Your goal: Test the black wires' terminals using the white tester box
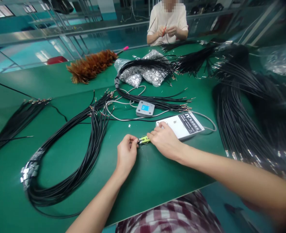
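Note:
My right hand (166, 141) is closed around a small yellow-green tool (145, 139) with a pale tip, perhaps small cutters; the palm hides most of it. Left of it, my left hand (127, 151) pinches a short dark piece, apparently a black cable end, right at the tool's tip. Its fingers cover most of that piece. Just behind my right hand lies a white box (174, 126) with a black label marked JY. A grey box with a blue display (145, 108) sits farther back, beside a grey cord.
A looped bundle of black cables (84, 165) lies at left, another bundle (145, 97) behind the boxes. Piled cables (232, 119) fill the right side. Farther back are bags of metal parts (155, 69), a brown feather duster (92, 66) and a seated person (167, 26) holding an orange-handled tool.

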{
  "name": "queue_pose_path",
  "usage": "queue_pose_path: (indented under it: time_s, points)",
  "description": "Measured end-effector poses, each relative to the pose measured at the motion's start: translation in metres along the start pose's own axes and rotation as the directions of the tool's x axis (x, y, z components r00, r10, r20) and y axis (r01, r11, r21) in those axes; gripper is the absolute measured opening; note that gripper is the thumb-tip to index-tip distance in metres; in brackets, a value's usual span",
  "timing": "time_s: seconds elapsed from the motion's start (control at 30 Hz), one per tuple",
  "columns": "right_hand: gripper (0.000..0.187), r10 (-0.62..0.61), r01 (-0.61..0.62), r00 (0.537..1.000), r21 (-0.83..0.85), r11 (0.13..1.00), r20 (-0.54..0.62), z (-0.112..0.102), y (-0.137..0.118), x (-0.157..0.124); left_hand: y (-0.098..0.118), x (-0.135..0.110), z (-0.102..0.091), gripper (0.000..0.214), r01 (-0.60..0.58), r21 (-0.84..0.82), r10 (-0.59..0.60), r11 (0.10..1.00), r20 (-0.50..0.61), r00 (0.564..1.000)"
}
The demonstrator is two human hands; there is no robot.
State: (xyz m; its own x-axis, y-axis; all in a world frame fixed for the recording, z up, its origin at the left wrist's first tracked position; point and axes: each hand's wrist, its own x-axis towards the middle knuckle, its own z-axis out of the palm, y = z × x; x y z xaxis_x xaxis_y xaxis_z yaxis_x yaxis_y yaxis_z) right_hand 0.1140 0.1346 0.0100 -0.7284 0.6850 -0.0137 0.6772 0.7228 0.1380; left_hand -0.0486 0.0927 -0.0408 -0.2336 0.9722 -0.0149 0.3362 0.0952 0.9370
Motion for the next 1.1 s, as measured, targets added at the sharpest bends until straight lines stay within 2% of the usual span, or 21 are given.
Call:
queue_pose_path:
  time_s: [0.63,0.8,0.87,0.93,1.0,1.03,1.1]
  points:
    - [0.019,0.029,-0.024,0.997,0.075,0.997,-0.076,0.005,0.003,-0.001,-0.002,-0.006,0.006,0.013,-0.044,0.027,0.045,0.999,-0.030,0.999]
    - [0.012,0.025,-0.018,0.996,0.080,0.997,-0.088,0.003,0.001,-0.001,-0.002,-0.006,0.004,0.013,-0.091,0.088,0.093,0.992,-0.023,0.995]
    - [0.006,0.004,0.009,0.992,0.099,0.995,-0.128,0.001,0.003,-0.003,-0.002,-0.006,0.001,0.012,-0.123,0.128,0.124,0.984,0.000,0.992]
    - [0.015,-0.014,0.045,0.976,0.137,0.990,-0.218,-0.003,0.010,-0.012,-0.001,-0.005,-0.004,0.013,-0.164,0.161,0.161,0.973,0.037,0.986]
    - [0.024,0.023,0.051,0.937,0.202,0.978,-0.349,-0.004,0.020,-0.028,-0.001,-0.004,-0.008,0.013,-0.201,0.176,0.190,0.964,0.075,0.979]
    - [0.024,0.069,0.038,0.907,0.245,0.969,-0.415,-0.004,0.025,-0.039,-0.001,-0.003,-0.010,0.014,-0.212,0.177,0.199,0.961,0.089,0.976]
    - [0.019,0.244,-0.056,0.818,0.351,0.935,-0.521,0.002,0.033,-0.065,-0.001,-0.002,-0.012,0.014,-0.225,0.173,0.209,0.959,0.105,0.972]
